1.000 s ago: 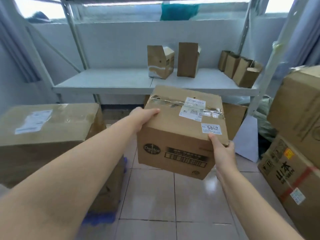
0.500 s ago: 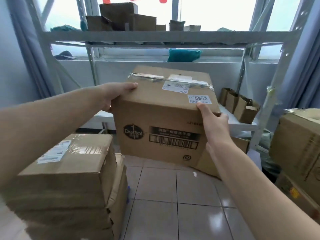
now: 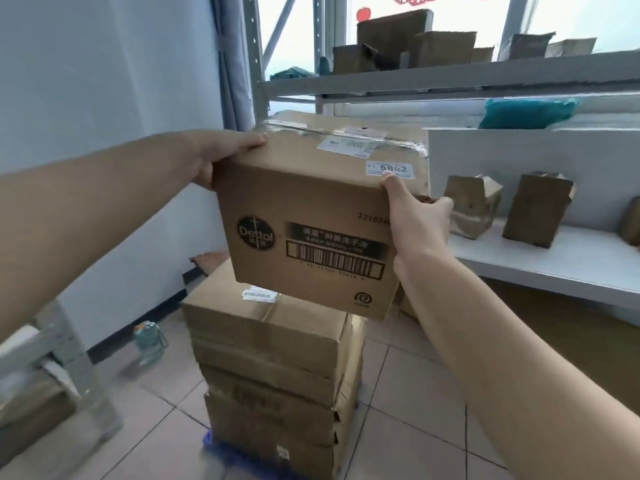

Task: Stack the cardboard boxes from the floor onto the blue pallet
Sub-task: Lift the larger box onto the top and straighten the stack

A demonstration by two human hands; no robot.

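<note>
A brown Dettol cardboard box (image 3: 311,209) with a taped top and a white 5842 label is held in the air. My left hand (image 3: 221,155) grips its upper left edge and my right hand (image 3: 414,216) grips its right side. The box hangs just above a stack of cardboard boxes (image 3: 273,362) that stands on the blue pallet (image 3: 221,452). Only a strip of the pallet shows at the stack's lower left corner. The held box does not touch the stack.
A white metal shelf (image 3: 554,261) at the right carries small brown cartons (image 3: 538,207). An upper shelf (image 3: 450,77) holds more boxes. A water bottle (image 3: 149,341) stands on the tiled floor by the left wall. A grey rack leg (image 3: 69,362) and a box are at the lower left.
The view has swung left and the Dettol box moved with both hands from beside the stack to directly above it. The stack now sits centred under the box.
</note>
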